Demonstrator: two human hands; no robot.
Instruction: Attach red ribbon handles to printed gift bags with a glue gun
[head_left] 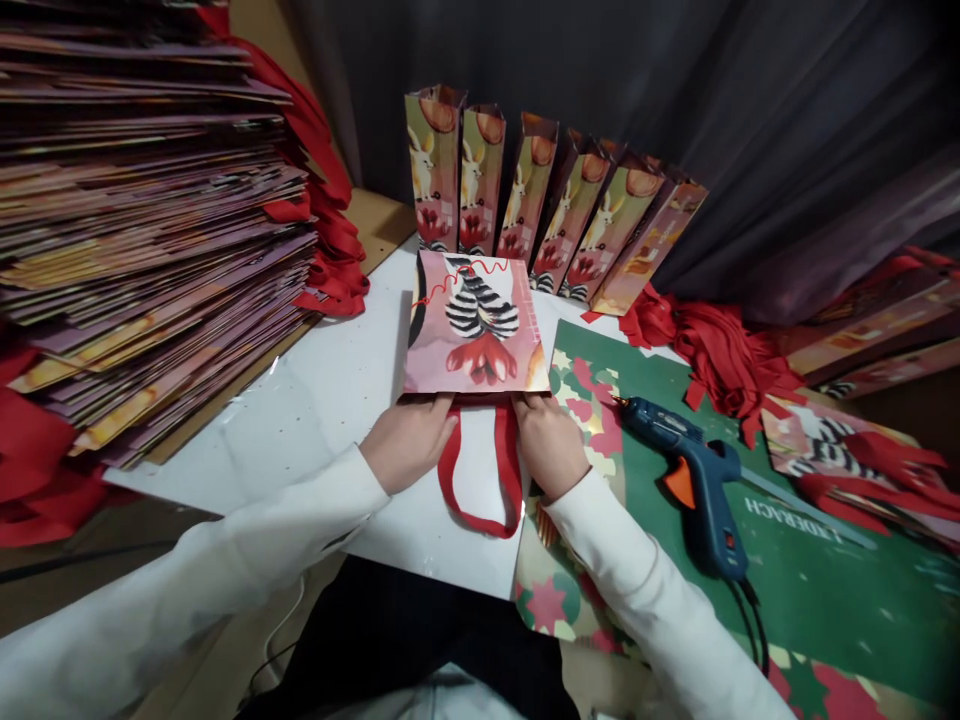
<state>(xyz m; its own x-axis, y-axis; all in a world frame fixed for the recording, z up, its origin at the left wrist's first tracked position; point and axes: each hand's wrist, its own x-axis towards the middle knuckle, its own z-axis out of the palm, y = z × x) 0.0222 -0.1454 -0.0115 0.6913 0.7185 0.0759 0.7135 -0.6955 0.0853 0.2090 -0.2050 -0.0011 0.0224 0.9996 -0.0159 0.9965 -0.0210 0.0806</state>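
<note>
While both hands, left hand (pixel 409 438) and right hand (pixel 550 442), press closed on the gift bag (pixel 472 325) rim, keep pressure even. Beside the bag, the glue gun (pixel 694 480) lies idle; hold the ribbon handle (pixel 480 480) ends flat.

Flat bag (pixel 474 322) centre; stack (pixel 150 220) left; glue gun (pixel 694 480) right; standing bags (pixel 540 200) behind.

Glossy printed paper on the flat pink gift bag with zebra stripes (pixel 471 325), its looped red handle (pixel 480 480) of smooth satin-like ribbon with a faint sheen. Hard blue plastic, slightly shiny, on the glue gun with orange trigger (pixel 694 470); shiny white sheet, lightly wrinkled, over the table (pixel 322 400). Soft matt white cloth on both sleeves.
</note>
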